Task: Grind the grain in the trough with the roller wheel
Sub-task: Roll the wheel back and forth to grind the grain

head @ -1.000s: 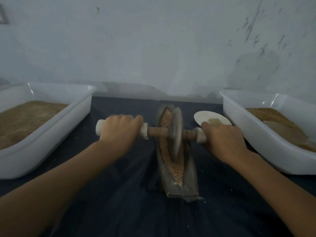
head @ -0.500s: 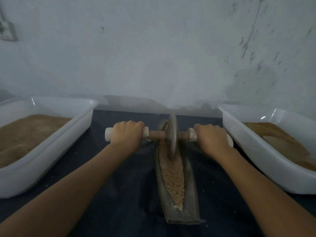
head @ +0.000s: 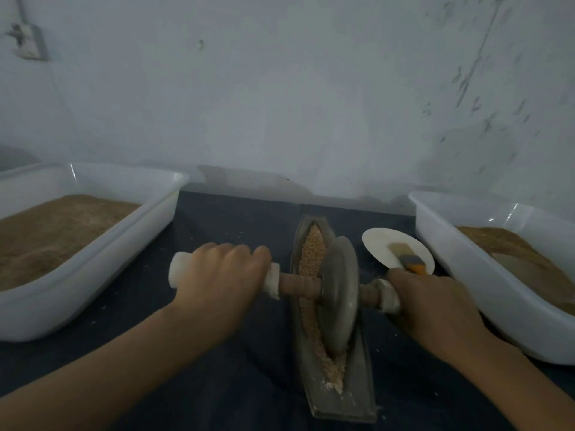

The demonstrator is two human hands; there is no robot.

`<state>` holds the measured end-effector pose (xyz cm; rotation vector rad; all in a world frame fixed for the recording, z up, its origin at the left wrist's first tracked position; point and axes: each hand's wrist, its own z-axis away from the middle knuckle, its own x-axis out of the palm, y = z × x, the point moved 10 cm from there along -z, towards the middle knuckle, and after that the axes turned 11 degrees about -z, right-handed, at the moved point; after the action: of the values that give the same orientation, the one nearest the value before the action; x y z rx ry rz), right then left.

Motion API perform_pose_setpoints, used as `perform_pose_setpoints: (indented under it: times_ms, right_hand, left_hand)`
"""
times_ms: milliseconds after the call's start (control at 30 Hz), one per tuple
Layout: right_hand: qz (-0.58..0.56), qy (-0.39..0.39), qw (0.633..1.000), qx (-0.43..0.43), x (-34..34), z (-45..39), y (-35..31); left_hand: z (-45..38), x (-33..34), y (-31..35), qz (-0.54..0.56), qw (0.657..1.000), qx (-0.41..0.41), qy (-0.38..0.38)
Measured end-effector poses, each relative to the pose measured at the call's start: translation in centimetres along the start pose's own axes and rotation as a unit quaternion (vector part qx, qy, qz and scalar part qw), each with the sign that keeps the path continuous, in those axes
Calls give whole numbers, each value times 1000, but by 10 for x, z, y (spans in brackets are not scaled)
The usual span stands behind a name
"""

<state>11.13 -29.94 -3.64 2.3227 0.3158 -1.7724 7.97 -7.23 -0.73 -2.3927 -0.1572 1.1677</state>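
Observation:
A narrow boat-shaped trough [head: 361, 390] lies lengthwise on the dark cloth, filled with tan grain [head: 311, 253]. The grey roller wheel [head: 337, 293] stands in the trough around its middle, on a wooden axle with white end grips. My left hand [head: 221, 281] grips the left handle. My right hand [head: 435, 309] grips the right handle. Grain shows beyond the wheel and at the trough's near tip.
A white tub [head: 102, 269] of brown grain stands at the left, and another white tub [head: 466, 269] with grain at the right. A small white dish [head: 382, 247] with a brush [head: 409, 259] on it sits beside the right tub. A pale wall rises behind.
The wheel rolled to the trough's far end, then came back toward me to the middle. Both hands kept their grip on the handles.

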Motion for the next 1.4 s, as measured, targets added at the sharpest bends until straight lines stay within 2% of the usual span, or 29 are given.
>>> perform_pose_setpoints:
  times_ms: [67,133,333,500,633,700,800,1033,1200,1300,1400]
  right_hand:
    - [33,43,999,-4,-1,-19,0]
    - [51,64,997,-10,0,-46,0]
    - [100,99,990,-6,-5,-94,-2]
    - [50,59,997,-23,-5,-55,-3]
    - [37,63,996,-56,-17,-6,-9]
    - [57,75,993,-68,-21,0,-11]
    - [67,89,992,-62,-16,-18,-11]
    - [63,109,992,-21,2,-98,3]
    - [19,77,997,13,7,-68,9]
    - [13,70,997,-22,-4,-20,0]
    - [-12,72,996,-55,-16,13,-8]
  left_hand:
    - [-20,25,-6,-14,999,-37,-28]
    - [-39,55,-16,17,995,-75,-69]
    - [-70,88,-26,53,988,-121,-80]
    - [-39,57,-17,19,995,-71,-73]
    - [1,10,-1,28,999,3,35]
    - [6,18,-3,32,999,-3,6]
    - [-7,45,-12,12,996,-61,-56]
    - [-68,83,-25,21,989,-119,-80]
    - [-56,59,-17,-10,993,-88,-76]
    - [-23,31,-10,-30,996,-54,-66]
    - [2,-2,1,-43,999,-3,-22]
